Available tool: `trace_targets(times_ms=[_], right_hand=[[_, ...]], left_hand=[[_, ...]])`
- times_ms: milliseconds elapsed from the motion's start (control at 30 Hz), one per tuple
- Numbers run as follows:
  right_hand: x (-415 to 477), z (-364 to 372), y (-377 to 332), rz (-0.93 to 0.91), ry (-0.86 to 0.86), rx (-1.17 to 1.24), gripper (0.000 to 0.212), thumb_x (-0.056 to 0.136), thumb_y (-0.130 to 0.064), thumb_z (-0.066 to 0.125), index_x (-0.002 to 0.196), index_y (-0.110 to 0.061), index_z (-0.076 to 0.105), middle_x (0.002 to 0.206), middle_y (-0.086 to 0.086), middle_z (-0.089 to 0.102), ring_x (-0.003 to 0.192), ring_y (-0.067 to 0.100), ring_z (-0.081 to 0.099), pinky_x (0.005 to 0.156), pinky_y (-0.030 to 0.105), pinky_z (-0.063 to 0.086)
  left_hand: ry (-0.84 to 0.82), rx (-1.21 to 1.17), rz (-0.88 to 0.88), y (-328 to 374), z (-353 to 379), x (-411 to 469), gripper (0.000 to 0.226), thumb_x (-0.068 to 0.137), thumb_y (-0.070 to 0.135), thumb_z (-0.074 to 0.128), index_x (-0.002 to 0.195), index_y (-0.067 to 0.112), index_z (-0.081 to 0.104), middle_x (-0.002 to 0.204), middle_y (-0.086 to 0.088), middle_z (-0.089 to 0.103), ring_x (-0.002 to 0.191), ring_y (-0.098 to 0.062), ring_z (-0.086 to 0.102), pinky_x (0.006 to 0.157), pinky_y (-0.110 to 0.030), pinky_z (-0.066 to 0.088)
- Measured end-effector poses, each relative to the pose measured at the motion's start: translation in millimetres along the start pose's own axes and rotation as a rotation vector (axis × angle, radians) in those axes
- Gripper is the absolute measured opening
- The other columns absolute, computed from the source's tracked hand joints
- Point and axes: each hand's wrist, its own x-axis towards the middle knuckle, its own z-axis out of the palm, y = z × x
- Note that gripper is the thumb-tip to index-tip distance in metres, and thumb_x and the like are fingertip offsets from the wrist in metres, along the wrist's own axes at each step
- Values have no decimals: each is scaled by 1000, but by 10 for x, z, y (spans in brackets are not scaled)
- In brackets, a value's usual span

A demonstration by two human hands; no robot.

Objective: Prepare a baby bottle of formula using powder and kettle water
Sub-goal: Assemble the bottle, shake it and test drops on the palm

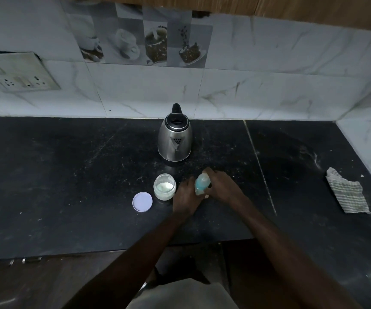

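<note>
A small baby bottle (201, 183) with a pale blue top stands on the dark counter (68, 175), between both hands. My left hand (185, 197) grips its lower body. My right hand (221, 186) curls round its upper part. Just left of the hands stands an open glass jar (164, 186) with white powder inside. Its round pale lid (142, 201) lies flat beside it, further left. A steel kettle (174, 137) with a black lid and handle stands behind them, spout facing me.
A crumpled striped cloth (346, 192) lies at the counter's right end near the side wall. A switch and socket plate (21, 74) is set in the tiled wall at the back left. The counter's front edge (113, 250) runs below my forearms.
</note>
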Motion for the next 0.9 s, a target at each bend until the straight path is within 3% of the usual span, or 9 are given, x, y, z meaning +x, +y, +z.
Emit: trace_targets(times_ms=[133, 267, 567, 667, 800, 900], right_hand=[[67, 53, 99, -28, 4, 20, 58, 73, -30, 82, 124, -22, 55, 115, 5, 70, 99, 24, 69, 83, 41, 58], [121, 155, 140, -59, 5, 17, 52, 78, -30, 82, 123, -22, 56, 117, 3, 69, 102, 23, 67, 84, 43, 58], [265, 293, 235, -75, 42, -10, 52, 82, -39, 76, 127, -25, 53, 125, 2, 65, 111, 28, 65, 86, 44, 56], [276, 326, 282, -82, 39, -16, 51, 81, -43, 74, 124, -27, 52, 122, 1, 65, 109, 28, 66, 85, 46, 57], [288, 363, 326, -85, 42, -1, 52, 83, -41, 76, 128, -22, 55, 124, 2, 65, 111, 28, 65, 85, 46, 56], [275, 408, 348, -94, 52, 33, 52, 84, -41, 76, 128, -21, 57, 124, 1, 65, 112, 27, 65, 87, 46, 56]], left_hand=[[-50, -29, 17, -84, 104, 72, 64, 70, 37, 88, 123, 13, 61, 113, -6, 66, 102, -28, 63, 91, -41, 49], [-61, -38, 26, -183, 200, 158, 51, 72, 28, 87, 114, 10, 65, 106, -9, 68, 97, -31, 64, 85, -45, 52], [-31, -121, -80, -285, 345, 225, 34, 81, 43, 75, 107, 24, 64, 103, 4, 67, 94, -14, 64, 82, -38, 51], [-33, -138, -85, -253, 302, 200, 29, 82, 40, 76, 103, 25, 64, 101, 6, 68, 90, -11, 64, 77, -30, 49], [-28, -161, -70, -229, 257, 188, 21, 84, 36, 74, 91, 37, 54, 91, 11, 67, 84, -5, 65, 73, -32, 53], [-15, -169, -72, -186, 212, 140, 22, 85, 34, 74, 91, 39, 54, 92, 12, 67, 85, -5, 65, 72, -27, 50]])
